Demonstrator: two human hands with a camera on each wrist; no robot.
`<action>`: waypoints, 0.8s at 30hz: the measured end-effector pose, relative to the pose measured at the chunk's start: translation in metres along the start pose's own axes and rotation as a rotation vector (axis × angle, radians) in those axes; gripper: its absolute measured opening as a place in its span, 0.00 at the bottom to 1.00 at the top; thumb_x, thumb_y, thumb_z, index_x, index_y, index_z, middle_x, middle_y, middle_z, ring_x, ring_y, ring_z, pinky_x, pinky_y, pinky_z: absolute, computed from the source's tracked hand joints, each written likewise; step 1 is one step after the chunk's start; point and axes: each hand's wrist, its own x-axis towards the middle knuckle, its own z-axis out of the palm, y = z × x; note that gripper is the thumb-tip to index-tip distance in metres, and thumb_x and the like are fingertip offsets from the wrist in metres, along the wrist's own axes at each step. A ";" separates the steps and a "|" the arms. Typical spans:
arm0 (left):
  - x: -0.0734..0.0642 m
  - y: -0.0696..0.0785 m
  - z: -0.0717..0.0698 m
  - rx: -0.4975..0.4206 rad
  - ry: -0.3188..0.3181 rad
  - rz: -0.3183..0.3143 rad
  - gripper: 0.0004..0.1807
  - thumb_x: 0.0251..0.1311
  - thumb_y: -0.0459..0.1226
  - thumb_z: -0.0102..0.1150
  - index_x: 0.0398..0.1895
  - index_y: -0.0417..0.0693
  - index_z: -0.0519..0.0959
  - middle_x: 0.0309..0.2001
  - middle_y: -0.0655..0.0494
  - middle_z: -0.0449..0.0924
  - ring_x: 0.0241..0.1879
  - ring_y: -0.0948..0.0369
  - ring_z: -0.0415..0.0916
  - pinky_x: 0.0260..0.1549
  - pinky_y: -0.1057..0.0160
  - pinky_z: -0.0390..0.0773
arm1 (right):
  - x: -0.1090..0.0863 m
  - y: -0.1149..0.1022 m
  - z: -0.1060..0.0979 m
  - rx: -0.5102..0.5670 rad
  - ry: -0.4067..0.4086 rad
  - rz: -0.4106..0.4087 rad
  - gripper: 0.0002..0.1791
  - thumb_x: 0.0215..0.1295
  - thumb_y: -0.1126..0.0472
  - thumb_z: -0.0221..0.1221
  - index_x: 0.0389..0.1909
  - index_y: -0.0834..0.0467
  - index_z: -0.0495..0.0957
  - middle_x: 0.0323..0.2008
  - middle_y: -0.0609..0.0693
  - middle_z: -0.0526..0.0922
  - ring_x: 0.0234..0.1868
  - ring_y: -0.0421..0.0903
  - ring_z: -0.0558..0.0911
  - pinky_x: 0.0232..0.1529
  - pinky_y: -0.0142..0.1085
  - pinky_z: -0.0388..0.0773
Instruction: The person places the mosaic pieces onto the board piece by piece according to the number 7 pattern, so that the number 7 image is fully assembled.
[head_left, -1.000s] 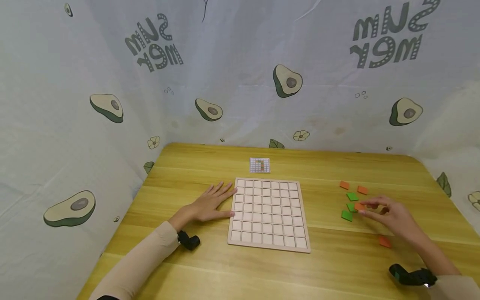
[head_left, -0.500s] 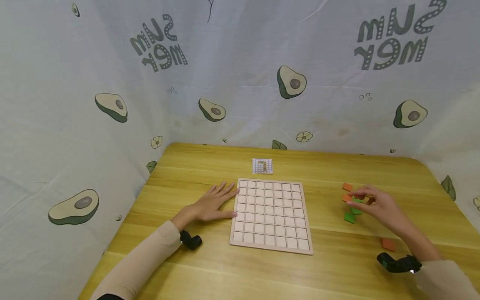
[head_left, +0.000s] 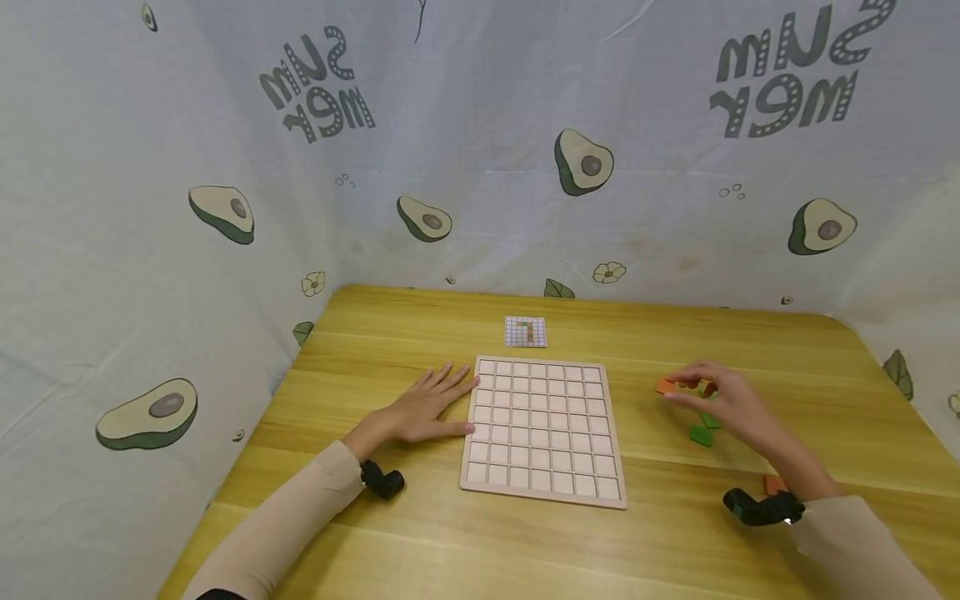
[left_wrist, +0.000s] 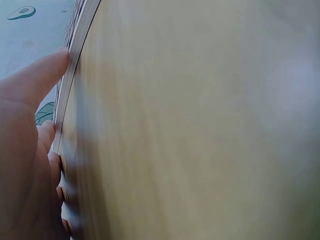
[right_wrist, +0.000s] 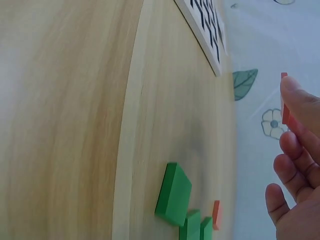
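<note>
My right hand [head_left: 720,404] pinches a small orange square tile [head_left: 664,386] between thumb and fingertips, to the right of the grid board. In the right wrist view this tile [right_wrist: 285,112] is held edge-on, raised off the table. Below the hand lie several green tiles, among them one green tile [head_left: 701,436] nearest me; others are partly hidden by the fingers. My left hand [head_left: 423,411] lies flat with fingers spread, thumb and fingertips touching the left edge of the pale wooden grid board [head_left: 543,429]. In the left wrist view that thumb [left_wrist: 47,75] meets the board's edge.
Behind the board lies a small printed pattern card [head_left: 525,332] with coloured squares. One orange tile [head_left: 774,484] lies near the right forearm, partly covered. Another orange tile [right_wrist: 216,215] stands beyond the green ones in the right wrist view. A patterned curtain [head_left: 480,167] closes off the table's back.
My right hand has moved left and away from me, carrying the orange tile from above the green tiles toward the board. The left hand stays on the board's edge.
</note>
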 end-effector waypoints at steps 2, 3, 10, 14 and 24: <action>0.000 0.000 0.000 -0.001 -0.001 -0.002 0.47 0.67 0.69 0.42 0.81 0.63 0.42 0.80 0.57 0.33 0.78 0.53 0.26 0.73 0.47 0.31 | 0.003 -0.002 0.003 0.016 -0.002 0.003 0.13 0.60 0.63 0.71 0.44 0.64 0.85 0.41 0.55 0.81 0.38 0.42 0.74 0.34 0.27 0.72; 0.000 0.000 0.000 -0.003 -0.001 -0.003 0.47 0.67 0.69 0.42 0.81 0.63 0.42 0.80 0.57 0.33 0.78 0.53 0.26 0.73 0.47 0.31 | 0.005 -0.003 0.004 0.022 -0.003 -0.001 0.13 0.60 0.64 0.71 0.44 0.64 0.85 0.41 0.55 0.81 0.38 0.42 0.74 0.33 0.27 0.72; -0.001 0.000 -0.001 0.003 -0.005 -0.008 0.47 0.66 0.70 0.41 0.81 0.64 0.41 0.81 0.58 0.33 0.78 0.53 0.26 0.73 0.48 0.31 | 0.018 -0.011 0.015 0.043 -0.023 -0.016 0.13 0.60 0.62 0.71 0.44 0.63 0.86 0.38 0.52 0.80 0.38 0.46 0.73 0.34 0.29 0.72; -0.001 0.001 -0.001 0.001 -0.007 -0.007 0.47 0.66 0.69 0.41 0.81 0.63 0.41 0.80 0.57 0.33 0.78 0.53 0.26 0.73 0.47 0.31 | 0.028 -0.016 0.024 0.042 -0.033 -0.026 0.14 0.61 0.60 0.71 0.45 0.63 0.86 0.38 0.52 0.81 0.38 0.49 0.73 0.34 0.30 0.73; 0.000 0.001 -0.002 0.011 -0.013 -0.007 0.47 0.66 0.70 0.40 0.81 0.63 0.41 0.81 0.57 0.33 0.78 0.52 0.27 0.73 0.47 0.32 | 0.049 -0.026 0.050 0.100 -0.070 -0.054 0.13 0.61 0.62 0.70 0.44 0.62 0.86 0.37 0.52 0.80 0.38 0.49 0.74 0.34 0.32 0.73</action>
